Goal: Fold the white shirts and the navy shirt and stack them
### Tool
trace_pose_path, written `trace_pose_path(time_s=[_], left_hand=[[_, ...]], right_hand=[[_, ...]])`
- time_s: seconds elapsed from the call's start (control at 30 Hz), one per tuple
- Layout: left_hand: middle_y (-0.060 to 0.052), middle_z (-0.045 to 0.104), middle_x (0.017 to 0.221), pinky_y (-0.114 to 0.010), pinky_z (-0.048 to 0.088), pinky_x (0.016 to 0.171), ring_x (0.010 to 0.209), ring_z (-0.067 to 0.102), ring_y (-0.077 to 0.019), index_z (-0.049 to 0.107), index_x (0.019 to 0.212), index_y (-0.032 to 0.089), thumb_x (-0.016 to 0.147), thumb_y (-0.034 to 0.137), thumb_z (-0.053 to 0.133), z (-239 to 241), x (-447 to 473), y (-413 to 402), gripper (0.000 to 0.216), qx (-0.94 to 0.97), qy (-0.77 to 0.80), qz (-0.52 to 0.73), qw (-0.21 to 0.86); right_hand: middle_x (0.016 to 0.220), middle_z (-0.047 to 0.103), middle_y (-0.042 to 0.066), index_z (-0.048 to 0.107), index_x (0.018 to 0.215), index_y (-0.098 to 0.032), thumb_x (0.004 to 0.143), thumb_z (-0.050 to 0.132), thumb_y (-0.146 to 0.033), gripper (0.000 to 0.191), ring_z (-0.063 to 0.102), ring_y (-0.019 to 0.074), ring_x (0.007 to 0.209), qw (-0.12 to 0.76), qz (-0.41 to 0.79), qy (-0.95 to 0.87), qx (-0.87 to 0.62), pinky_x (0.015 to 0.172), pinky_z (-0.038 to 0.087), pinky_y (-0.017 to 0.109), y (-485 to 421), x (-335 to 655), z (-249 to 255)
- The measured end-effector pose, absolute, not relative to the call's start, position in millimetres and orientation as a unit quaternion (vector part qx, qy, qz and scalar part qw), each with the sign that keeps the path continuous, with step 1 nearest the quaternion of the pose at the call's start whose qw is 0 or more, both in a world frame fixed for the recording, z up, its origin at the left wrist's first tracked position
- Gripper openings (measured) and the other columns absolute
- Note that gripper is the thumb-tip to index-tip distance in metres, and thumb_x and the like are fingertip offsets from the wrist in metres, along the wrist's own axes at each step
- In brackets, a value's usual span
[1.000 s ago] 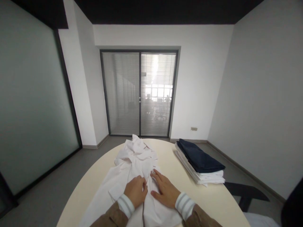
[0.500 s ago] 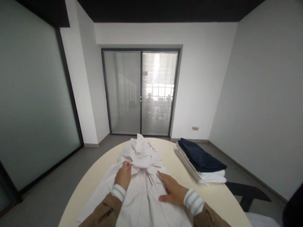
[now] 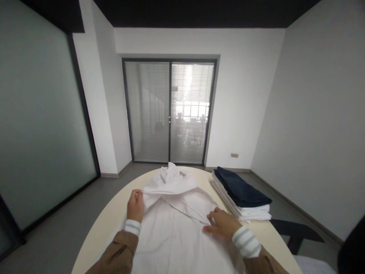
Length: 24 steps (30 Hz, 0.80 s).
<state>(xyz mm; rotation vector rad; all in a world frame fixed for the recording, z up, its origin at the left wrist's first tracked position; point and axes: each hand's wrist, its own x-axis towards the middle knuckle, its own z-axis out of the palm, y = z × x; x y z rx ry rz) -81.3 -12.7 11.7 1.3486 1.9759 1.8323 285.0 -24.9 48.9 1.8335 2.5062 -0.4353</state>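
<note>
A white button-up shirt [image 3: 171, 239] lies on the round table, its far part folded and bunched up toward the back edge. My left hand [image 3: 135, 206] pinches the shirt at the left side of the folded part. On the right, my right hand [image 3: 224, 223] is at a fold of the same shirt, thumb and fingers curled around the edge of the cloth. Between the two hands the fabric stretches in a loose band. The shirt's near end runs out of view at the bottom.
A stack of folded white clothes [image 3: 256, 213] with a navy garment [image 3: 242, 186] on top stands at the table's right. The pale round table [image 3: 97, 232] has its curved edge on both sides. A black chair armrest [image 3: 296, 230] is beyond it at the right.
My left hand has moved left, pulling the cloth with it. My right hand has shifted right and its fingers have curled in at the shirt. The folded part is spread wider.
</note>
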Motion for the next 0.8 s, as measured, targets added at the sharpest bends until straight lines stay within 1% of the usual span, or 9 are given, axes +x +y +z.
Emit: trace_pose_path(time_s=[0.07, 0.13, 0.27, 0.37, 0.47, 0.53, 0.6, 0.7, 0.8], left_hand=[[-0.005, 0.066, 0.082, -0.037, 0.052, 0.078, 0.08, 0.064, -0.0237, 0.057, 0.093, 0.021, 0.089, 0.046, 0.041, 3, -68, -19, 0.031, 0.576, 0.631, 0.512, 0.089], [-0.013, 0.067, 0.111, -0.044, 0.047, 0.096, 0.108, 0.062, -0.0285, 0.06, 0.112, 0.018, 0.085, 0.042, 0.049, -6, -51, -27, 0.038, 0.688, 0.594, 0.41, 0.078], [-0.01, 0.041, 0.153, -0.059, 0.022, 0.115, 0.141, 0.034, -0.0351, 0.053, 0.136, 0.026, 0.076, 0.031, 0.061, -11, -23, -46, 0.06, 0.804, 0.562, 0.18, 0.071], [-0.008, 0.031, 0.159, -0.06, 0.023, 0.115, 0.143, 0.031, -0.0369, 0.049, 0.141, 0.032, 0.078, 0.031, 0.061, -4, -12, -61, 0.064, 0.814, 0.567, 0.104, 0.069], [-0.008, 0.027, 0.16, -0.064, 0.025, 0.111, 0.144, 0.026, -0.0426, 0.043, 0.146, 0.037, 0.079, 0.042, 0.063, 3, -9, -79, 0.07, 0.803, 0.585, 0.065, 0.088], [-0.009, 0.03, 0.159, -0.065, 0.03, 0.107, 0.142, 0.028, -0.0454, 0.043, 0.145, 0.038, 0.076, 0.054, 0.064, 12, -12, -89, 0.074, 0.803, 0.583, 0.044, 0.119], [-0.01, 0.047, 0.149, -0.059, 0.039, 0.102, 0.132, 0.046, -0.0422, 0.051, 0.14, 0.037, 0.08, 0.062, 0.057, 27, -17, -93, 0.065, 0.807, 0.572, 0.041, 0.146], [-0.007, 0.073, 0.109, -0.044, 0.049, 0.092, 0.102, 0.067, -0.0292, 0.061, 0.13, 0.032, 0.093, 0.057, 0.039, 51, -29, -82, 0.05, 0.803, 0.569, 0.072, 0.161], [-0.008, 0.061, 0.134, -0.04, 0.043, 0.103, 0.121, 0.058, -0.0266, 0.057, 0.134, 0.026, 0.094, 0.044, 0.042, 53, -42, -54, 0.046, 0.79, 0.591, 0.137, 0.084]], right_hand=[[0.109, 0.064, 0.014, 0.072, 0.1, -0.02, 0.082, 0.062, -0.057, 0.043, 0.063, 0.0316, 0.101, 0.004, -0.118, 0.793, 0.597, 0.088, 0.047, 0.043, -28, 282, 53], [0.107, 0.064, 0.016, 0.071, 0.092, -0.017, 0.08, 0.065, -0.053, 0.038, 0.062, 0.0321, 0.102, -0.007, -0.085, 0.801, 0.592, 0.086, 0.047, 0.041, -28, 280, 53], [0.126, 0.058, 0.016, 0.07, 0.1, -0.018, 0.071, 0.074, -0.043, 0.039, 0.054, 0.0334, 0.116, -0.039, -0.071, 0.825, 0.559, 0.093, 0.046, 0.041, -22, 280, 45], [0.155, 0.032, 0.012, 0.047, 0.142, -0.025, 0.064, 0.076, -0.035, 0.084, 0.04, 0.0327, 0.135, -0.054, -0.123, 0.839, 0.527, 0.106, 0.039, 0.043, -13, 282, 39], [0.164, 0.011, 0.011, 0.021, 0.155, -0.028, 0.059, 0.08, -0.04, 0.114, 0.025, 0.0338, 0.145, -0.044, -0.168, 0.856, 0.488, 0.114, 0.03, 0.046, -7, 283, 36], [0.162, 0.018, 0.015, 0.02, 0.156, -0.024, 0.059, 0.079, -0.048, 0.116, 0.025, 0.0347, 0.145, -0.027, -0.192, 0.863, 0.467, 0.115, 0.027, 0.046, -9, 284, 36], [0.156, 0.032, 0.018, 0.028, 0.154, -0.02, 0.056, 0.08, -0.055, 0.116, 0.031, 0.0377, 0.141, -0.004, -0.2, 0.866, 0.458, 0.115, 0.027, 0.049, -15, 284, 39], [0.144, 0.048, 0.016, 0.048, 0.144, -0.025, 0.049, 0.082, -0.063, 0.107, 0.043, 0.0402, 0.131, 0.016, -0.2, 0.871, 0.449, 0.109, 0.034, 0.051, -27, 283, 50], [0.116, 0.067, 0.012, 0.068, 0.12, -0.027, 0.067, 0.07, -0.067, 0.067, 0.061, 0.0331, 0.106, 0.018, -0.2, 0.864, 0.462, 0.095, 0.046, 0.046, -30, 275, 65]])
